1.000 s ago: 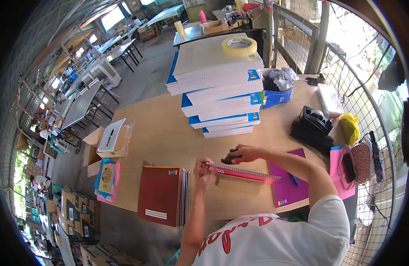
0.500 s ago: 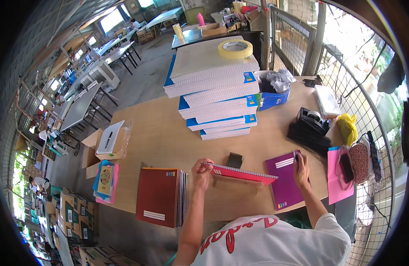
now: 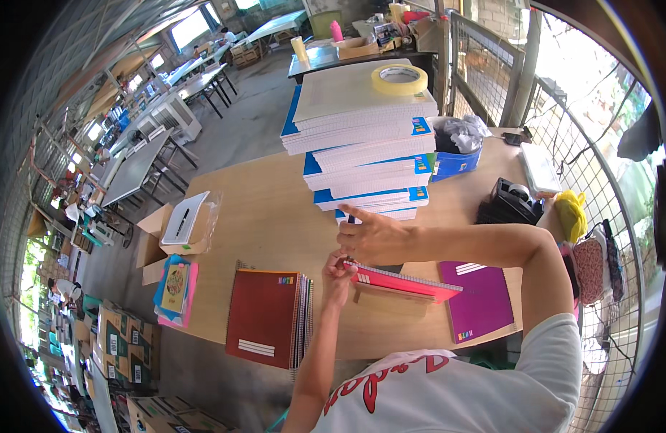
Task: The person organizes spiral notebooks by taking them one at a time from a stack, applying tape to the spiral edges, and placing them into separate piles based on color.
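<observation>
A pink-red spiral notebook stands tilted on its edge, its wire spiral uppermost. My left hand pinches it at the left end of the spiral. Just above, my right hand reaches across, fingers curled around a small dark object whose kind I cannot make out, index finger pointing out to the left. Under my right forearm lies a purple notebook, its upper part partly covered. To the left rests a stack of dark red spiral notebooks.
A tall stack of unbound books rises behind my hands, topped by a yellow tape roll. Rightward are a blue bin, a black tape dispenser and a yellow bag. An open cardboard box sits at left.
My right hand has left the purple notebook and swung left across to my left hand, carrying the small dark object. The pink-red notebook stays in my left hand.
</observation>
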Demonstrator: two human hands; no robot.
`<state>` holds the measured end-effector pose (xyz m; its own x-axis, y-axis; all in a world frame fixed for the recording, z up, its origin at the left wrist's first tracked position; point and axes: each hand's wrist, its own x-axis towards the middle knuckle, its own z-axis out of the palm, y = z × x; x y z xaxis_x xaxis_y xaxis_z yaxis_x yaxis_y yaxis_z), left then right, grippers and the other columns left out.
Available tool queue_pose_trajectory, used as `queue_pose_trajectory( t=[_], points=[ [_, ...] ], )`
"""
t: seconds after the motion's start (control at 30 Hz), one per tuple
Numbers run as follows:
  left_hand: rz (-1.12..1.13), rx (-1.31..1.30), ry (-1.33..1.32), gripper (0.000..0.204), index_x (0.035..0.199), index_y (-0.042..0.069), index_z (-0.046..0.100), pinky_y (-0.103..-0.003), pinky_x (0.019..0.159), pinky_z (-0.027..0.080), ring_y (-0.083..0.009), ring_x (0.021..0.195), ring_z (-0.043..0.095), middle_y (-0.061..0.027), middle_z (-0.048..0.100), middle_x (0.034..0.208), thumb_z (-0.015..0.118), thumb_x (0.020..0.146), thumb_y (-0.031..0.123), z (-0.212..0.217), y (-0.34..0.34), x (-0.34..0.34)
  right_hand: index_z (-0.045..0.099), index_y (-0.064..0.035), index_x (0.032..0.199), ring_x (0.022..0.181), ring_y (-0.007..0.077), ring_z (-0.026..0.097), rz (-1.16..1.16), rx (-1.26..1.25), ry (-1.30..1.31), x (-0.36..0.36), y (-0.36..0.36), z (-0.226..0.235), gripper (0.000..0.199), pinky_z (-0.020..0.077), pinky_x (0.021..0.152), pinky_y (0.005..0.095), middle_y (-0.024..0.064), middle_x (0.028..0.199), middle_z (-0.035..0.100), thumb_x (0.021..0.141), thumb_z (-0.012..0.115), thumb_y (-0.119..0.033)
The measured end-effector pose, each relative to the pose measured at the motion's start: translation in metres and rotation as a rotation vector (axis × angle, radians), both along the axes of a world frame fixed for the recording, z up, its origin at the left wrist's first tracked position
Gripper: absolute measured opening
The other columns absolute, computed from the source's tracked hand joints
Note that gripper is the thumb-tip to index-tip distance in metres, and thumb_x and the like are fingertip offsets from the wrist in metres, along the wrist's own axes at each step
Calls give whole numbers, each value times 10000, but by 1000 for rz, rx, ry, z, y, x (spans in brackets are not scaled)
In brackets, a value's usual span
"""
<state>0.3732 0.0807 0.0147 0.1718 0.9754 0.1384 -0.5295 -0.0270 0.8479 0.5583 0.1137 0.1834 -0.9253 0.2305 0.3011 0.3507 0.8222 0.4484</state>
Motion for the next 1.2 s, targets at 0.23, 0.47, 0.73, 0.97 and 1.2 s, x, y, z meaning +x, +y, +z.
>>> queue_pose_trajectory(
  t=[0.23, 0.47, 0.73, 0.97, 1.2],
  points=[
    [16, 6, 16, 560, 1305, 61, 525, -293, 912, 513, -115, 953, 622, -40, 670, 1078, 794, 816, 12, 2, 1, 2, 746, -180, 762, 1107, 186, 605, 78, -62, -175, -8, 0, -3, 91, 357, 1086, 527, -25, 975, 684, 789, 694, -250],
    [179, 42, 38, 576, 1323, 76, 505, -247, 814, 515, -113, 875, 635, -27, 660, 937, 796, 828, 32, -12, -3, 17, 754, -136, 944, 978, 303, 660, -494, -758, 218, 22, -5, -21, 212, 535, 829, 465, 86, 976, 691, 794, 730, -284],
    [491, 199, 343, 274, 1108, 29, 564, -309, 820, 467, -134, 833, 544, -52, 575, 976, 575, 1028, 291, 93, -49, 20, 706, -30, 1036, 878, 364, 654, -678, -457, 981, 160, -33, -39, 264, 532, 783, 422, 157, 972, 673, 801, 781, -126],
    [771, 688, 1247, 290, 972, 60, 573, -389, 753, 465, -246, 824, 611, -111, 619, 875, 522, 1022, 341, 289, -51, -143, 719, -12, 1001, 822, 299, 658, -1053, -587, 1048, 250, -106, -105, 282, 510, 766, 372, 150, 887, 654, 765, 785, -151],
    [-14, 649, 1895, 207, 957, 119, 610, -503, 681, 485, -378, 763, 664, -138, 683, 768, 509, 1000, 295, 159, 25, -183, 719, -32, 984, 871, 350, 651, -1181, -676, 930, 249, -143, -183, 265, 512, 793, 435, 156, 911, 665, 762, 784, -161]
  ],
)
